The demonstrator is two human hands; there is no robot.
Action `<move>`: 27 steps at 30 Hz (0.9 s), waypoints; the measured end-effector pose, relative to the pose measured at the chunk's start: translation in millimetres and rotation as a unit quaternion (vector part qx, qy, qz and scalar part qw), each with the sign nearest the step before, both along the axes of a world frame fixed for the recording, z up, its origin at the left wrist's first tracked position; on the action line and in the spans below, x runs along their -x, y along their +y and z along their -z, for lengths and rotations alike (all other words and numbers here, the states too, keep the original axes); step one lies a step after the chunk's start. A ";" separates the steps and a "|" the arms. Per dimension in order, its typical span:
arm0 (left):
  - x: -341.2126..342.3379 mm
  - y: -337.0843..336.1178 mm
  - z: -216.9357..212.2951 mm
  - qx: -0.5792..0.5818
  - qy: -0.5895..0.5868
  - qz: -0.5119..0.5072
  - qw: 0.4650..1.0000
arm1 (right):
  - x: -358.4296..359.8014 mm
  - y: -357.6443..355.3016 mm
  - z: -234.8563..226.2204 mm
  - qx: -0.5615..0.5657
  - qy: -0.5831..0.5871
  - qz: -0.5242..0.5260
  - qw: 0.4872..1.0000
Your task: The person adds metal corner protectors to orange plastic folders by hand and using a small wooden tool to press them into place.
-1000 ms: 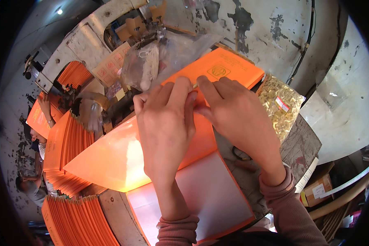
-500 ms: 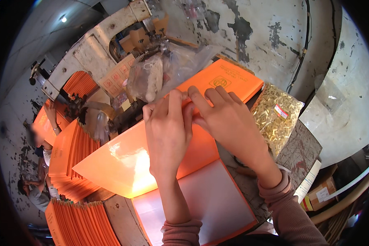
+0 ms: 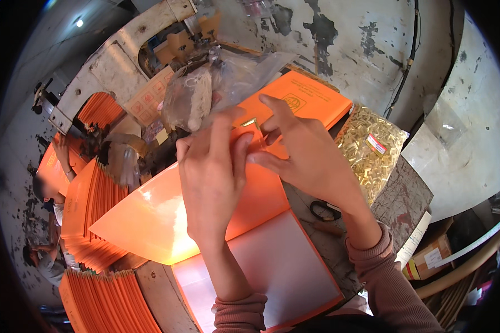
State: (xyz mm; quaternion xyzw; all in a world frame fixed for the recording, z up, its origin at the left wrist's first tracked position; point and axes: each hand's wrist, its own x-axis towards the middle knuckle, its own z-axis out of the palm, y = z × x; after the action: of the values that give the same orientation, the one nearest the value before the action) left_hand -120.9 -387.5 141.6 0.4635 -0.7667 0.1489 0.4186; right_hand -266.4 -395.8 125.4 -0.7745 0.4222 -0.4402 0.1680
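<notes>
An orange folder (image 3: 250, 205) lies open before me, its glossy orange cover raised and its pale inner side (image 3: 278, 272) facing up. A small gold metal corner piece (image 3: 249, 122) sits on the tip of the raised cover. My left hand (image 3: 211, 177) grips the cover beside that tip, thumb on its inner face; the forefinger is lifted and blurred. Close by on the right, my right hand (image 3: 311, 150) has its thumb and forefinger spread apart, and its other fingers bend behind the cover's edge, partly hidden. Beyond both hands lies a closed orange folder (image 3: 316, 105) with a printed emblem.
A clear bag of gold metal corners (image 3: 372, 150) lies to the right, with black-handled scissors (image 3: 323, 211) nearer me. Stacks of orange folders (image 3: 105, 302) stand at left. Behind are plastic bags (image 3: 189, 94) and a worn metal machine (image 3: 116, 64). Other people (image 3: 58, 205) work at far left.
My right thumb and forefinger have spread apart and come off the cover's tip, uncovering the gold corner piece. My left forefinger has lifted. The view has shifted slightly.
</notes>
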 end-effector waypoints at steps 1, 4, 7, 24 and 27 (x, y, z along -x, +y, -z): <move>1.1 0.0 0.7 0.009 -0.018 0.005 1.000 | 1.7 1.0 1.6 0.022 0.006 0.012 1.000; 1.8 -4.1 4.9 0.027 -0.034 0.015 0.999 | 0.7 0.4 5.7 0.070 0.013 0.016 0.997; -2.5 -0.8 2.0 0.030 -0.028 0.008 0.999 | -10.2 5.7 2.0 0.077 0.022 0.022 0.997; -1.3 17.5 -7.6 -0.026 -0.038 -0.011 0.999 | 5.6 8.0 -4.9 0.050 0.042 0.006 0.998; 3.6 19.5 -5.8 -0.018 -0.029 0.004 0.999 | 28.8 16.9 -3.0 0.088 0.117 0.012 0.989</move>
State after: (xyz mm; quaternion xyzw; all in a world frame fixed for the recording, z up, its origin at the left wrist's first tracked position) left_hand -124.5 -368.0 147.4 0.4633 -0.7830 0.1460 0.3886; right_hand -295.2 -378.9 128.3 -0.8271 0.4077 -0.3844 0.0433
